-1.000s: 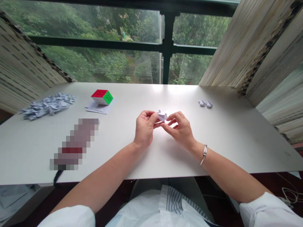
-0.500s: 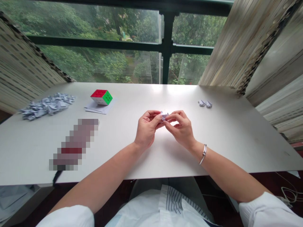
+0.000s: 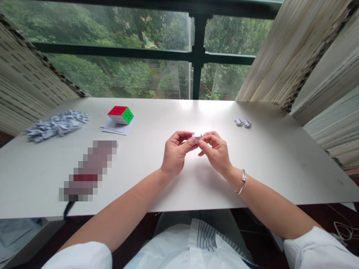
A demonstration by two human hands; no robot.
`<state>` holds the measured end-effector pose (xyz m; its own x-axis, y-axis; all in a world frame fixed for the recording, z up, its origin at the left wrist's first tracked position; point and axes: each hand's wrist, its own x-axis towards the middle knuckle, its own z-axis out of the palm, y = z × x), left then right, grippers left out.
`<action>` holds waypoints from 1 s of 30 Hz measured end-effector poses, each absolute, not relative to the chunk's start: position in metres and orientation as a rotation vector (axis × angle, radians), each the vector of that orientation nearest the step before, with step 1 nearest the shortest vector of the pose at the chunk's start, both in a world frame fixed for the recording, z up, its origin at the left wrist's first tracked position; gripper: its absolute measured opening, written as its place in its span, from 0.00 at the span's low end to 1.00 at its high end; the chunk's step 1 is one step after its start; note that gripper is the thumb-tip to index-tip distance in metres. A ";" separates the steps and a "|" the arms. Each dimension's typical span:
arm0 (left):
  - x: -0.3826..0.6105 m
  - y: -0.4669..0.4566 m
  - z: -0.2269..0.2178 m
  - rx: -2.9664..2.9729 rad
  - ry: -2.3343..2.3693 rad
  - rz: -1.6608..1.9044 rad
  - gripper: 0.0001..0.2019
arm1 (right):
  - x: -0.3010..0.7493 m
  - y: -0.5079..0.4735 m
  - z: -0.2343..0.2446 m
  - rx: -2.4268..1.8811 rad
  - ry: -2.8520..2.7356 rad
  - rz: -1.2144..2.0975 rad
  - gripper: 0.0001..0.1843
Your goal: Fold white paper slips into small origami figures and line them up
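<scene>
Just above the middle of the white table [image 3: 266, 164], my left hand [image 3: 175, 153] and my right hand [image 3: 215, 151] meet fingertip to fingertip. Both pinch a small folded piece of white paper [image 3: 197, 135], which is mostly hidden between the fingers. A silver bracelet sits on my right wrist. Two small folded paper pieces [image 3: 243, 122] lie on the table to the right, beyond my right hand.
A heap of several folded paper pieces [image 3: 57, 124] lies at the far left. A colour cube [image 3: 120, 114] rests on white paper sheets [image 3: 123, 128] left of centre. A blurred-out patch [image 3: 88, 170] lies nearer the front edge. Windows and blinds stand behind.
My fingers have closed in over the folded paper, so less of it shows now. Both hands have stayed in about the same place above the table.
</scene>
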<state>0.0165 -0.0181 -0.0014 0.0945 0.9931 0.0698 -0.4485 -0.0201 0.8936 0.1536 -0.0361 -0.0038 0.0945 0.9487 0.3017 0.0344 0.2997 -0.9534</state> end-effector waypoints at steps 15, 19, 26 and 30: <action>0.016 -0.016 -0.004 1.030 0.772 1.451 0.15 | 0.152 -0.033 -0.009 -1.033 -1.233 0.994 0.22; 0.014 -0.017 -0.003 1.086 0.779 1.429 0.13 | 0.155 -0.032 -0.007 -1.056 -1.258 1.033 0.22; 0.013 -0.017 -0.001 1.067 0.766 1.382 0.14 | 0.158 -0.032 -0.005 -1.005 -1.240 1.035 0.21; 0.012 -0.014 -0.003 1.066 0.724 1.389 0.13 | 0.158 -0.031 -0.006 -1.006 -1.237 1.033 0.21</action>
